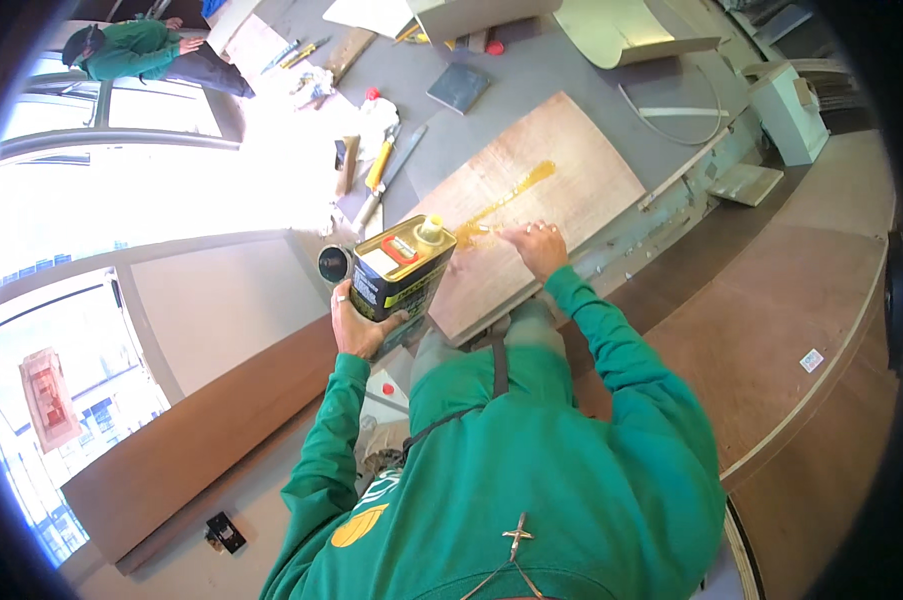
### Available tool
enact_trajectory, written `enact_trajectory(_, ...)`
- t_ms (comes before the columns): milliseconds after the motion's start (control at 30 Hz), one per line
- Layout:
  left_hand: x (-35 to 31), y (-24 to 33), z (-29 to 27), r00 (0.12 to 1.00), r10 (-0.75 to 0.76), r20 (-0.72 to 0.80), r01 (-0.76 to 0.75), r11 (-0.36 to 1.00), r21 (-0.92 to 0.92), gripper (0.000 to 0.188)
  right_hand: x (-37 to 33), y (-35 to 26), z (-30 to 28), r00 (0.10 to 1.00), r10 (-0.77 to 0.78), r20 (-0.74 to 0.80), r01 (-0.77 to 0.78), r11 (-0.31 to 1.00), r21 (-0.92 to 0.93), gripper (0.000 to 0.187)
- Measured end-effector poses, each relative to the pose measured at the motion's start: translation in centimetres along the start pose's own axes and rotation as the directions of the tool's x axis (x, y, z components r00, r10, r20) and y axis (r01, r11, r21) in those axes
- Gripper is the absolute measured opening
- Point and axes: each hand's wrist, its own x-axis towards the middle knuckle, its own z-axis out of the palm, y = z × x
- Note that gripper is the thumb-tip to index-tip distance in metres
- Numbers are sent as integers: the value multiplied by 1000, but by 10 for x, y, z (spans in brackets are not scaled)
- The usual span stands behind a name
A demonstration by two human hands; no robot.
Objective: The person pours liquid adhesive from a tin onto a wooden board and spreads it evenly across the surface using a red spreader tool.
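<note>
Bench [401,85] under board [591,170]: board may tip if overhang pressed. Tin [403,280], left of board, left hand [356,325] wrapped round: may spill if grip slackens. Right hand [539,248] over board, fingers bent; cannot tell if pinching. Streak [511,196] on board: may smear if cuff [571,290] drags. Count: bench 1, board 1, tin 1, hands 2, streak 1.

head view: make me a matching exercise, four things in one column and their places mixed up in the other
1. rectangular tin
2. amber streak
3. dark square slab
4. cross pendant

A. against the green sweatshirt
B. on the grey benchtop, beyond the wood panel
C. in the left hand
D. on the wood panel

Pairs: 1-C, 2-D, 3-B, 4-A
</note>
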Motion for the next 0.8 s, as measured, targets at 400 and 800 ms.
enact_trajectory(400, 180, -40, -37, 990, 22, -136, -100, 796, -597, 82, 6, -41, 16, 983, 172, 68, -160, 975, -154, 25)
enact_trajectory(800, 478, -95, -56, 874, 104, -475, -356, 802, -480, 80, 47, -136, 39, 586, 809, -53, -794, 585, 166, 28)
